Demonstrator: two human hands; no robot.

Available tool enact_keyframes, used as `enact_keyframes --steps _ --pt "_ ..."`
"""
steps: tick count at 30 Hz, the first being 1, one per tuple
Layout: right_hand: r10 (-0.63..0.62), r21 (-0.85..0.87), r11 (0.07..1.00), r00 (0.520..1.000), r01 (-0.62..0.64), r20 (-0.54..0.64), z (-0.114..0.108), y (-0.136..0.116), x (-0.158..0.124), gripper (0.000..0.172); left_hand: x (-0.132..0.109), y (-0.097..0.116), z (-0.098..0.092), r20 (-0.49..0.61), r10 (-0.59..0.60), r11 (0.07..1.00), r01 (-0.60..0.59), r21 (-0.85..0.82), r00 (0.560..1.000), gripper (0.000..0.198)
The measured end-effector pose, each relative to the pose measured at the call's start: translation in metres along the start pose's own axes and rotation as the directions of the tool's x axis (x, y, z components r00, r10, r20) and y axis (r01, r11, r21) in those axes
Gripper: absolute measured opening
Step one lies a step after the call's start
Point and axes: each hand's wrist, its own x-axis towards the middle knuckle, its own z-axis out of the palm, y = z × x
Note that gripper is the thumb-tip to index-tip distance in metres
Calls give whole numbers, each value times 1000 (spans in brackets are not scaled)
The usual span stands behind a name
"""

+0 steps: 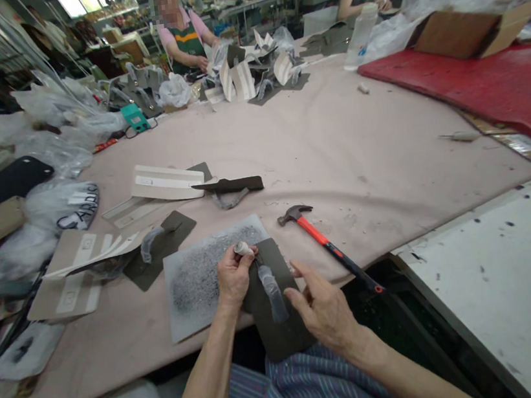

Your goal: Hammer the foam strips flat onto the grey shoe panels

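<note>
cloth-covered table (315,133); left hand (233,280) pinched white cylinder (243,248) and dark panel (262,317), panel at four o'clock, long axis near eleven-to-five; right hand (326,305) loosely spread at panel's three o'clock.

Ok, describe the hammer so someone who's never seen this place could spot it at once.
Find the big table covered in pale pinkish cloth. At its near edge, right of the speckled grey board, a claw hammer lies slantwise, jutting past the edge. Its bright red-and-black handle sets it apart from that dull board.
</note>
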Motion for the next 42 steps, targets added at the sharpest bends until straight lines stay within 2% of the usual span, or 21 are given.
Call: enact_keyframes --steps 4,9,13,16,18,19,21,22,23,24,26,28,29,30,31,33,35,37,38,40,42 --pt "-1 -273 961 986 -44 -165 -29 44 17 41 0 3 1 -3 3 1000 -3 4 1000 25" --pt "121 -594 795 992 -124 -44 -47 83 29 36 0 4 3 1 16 999 -16 50 1000 24" --pt "232 -632 760 972 -149 50 -50 83 40 27 -1 5 3 11 65 985 -66 157 998 18" --pt "362 -440 858 919 -264 155 -54 75 53 18 -2 6 4 31 112 957 -116 265 993 14" --pt "488 -105 871 823 -480 290 -56 68 62 15 -3 6 5 48 146 934 -153 321 988 13" --pt "529 96 789 751 -607 396 -57 63 67 16 -4 6 6 56 162 922 -171 346 985 13" --pt "519 373 521 632 -768 576 -57 50 73 13 -5 6 7 68 187 899 -199 390 980 12" --pt "498 431 422 602 -797 624 -57 42 75 9 -6 6 8 72 196 891 -208 404 978 12" --pt "488 457 385 598 -802 636 -58 32 77 7 -6 6 8 75 201 886 -214 412 977 12" --pt "489 472 409 624 -781 609 -60 22 77 12 -7 6 8 75 204 883 -217 416 976 13" --pt "457 484 581 755 -654 471 -66 1 75 25 -7 6 8 71 206 884 -217 415 976 13" --pt "294 390 843 924 -371 243 -75 -16 69 32 -8 6 9 71 204 885 -215 413 976 12" --pt "168 279 939 977 -199 133 -80 -21 66 33 -8 6 9 74 203 885 -215 413 976 11" --pt "42 147 988 997 -51 63 -84 -25 62 33 -7 6 9 79 203 885 -217 412 976 11" --pt "-64 16 998 997 63 44 -87 -26 59 31 -7 5 9 81 203 883 -219 416 976 11" --pt "-172 -186 962 974 199 150 -93 -27 55 27 -7 3 9 67 200 873 -209 441 977 9" --pt "-190 -282 917 931 282 312 -102 -33 57 25 -6 2 9 51 198 862 -199 467 979 7" --pt "-222 -291 900 916 325 335 -114 -46 63 24 -6 2 9 65 203 857 -210 471 977 8" --pt "-252 -268 907 929 324 271 -120 -55 67 25 -7 2 8 80 208 859 -221 461 975 9" --pt "-285 -192 940 958 282 14 -127 -72 72 27 -7 4 8 104 209 871 -234 432 972 11" --pt "-261 -127 963 937 237 -234 -123 -77 71 29 -8 5 8 106 199 884 -225 409 974 12"
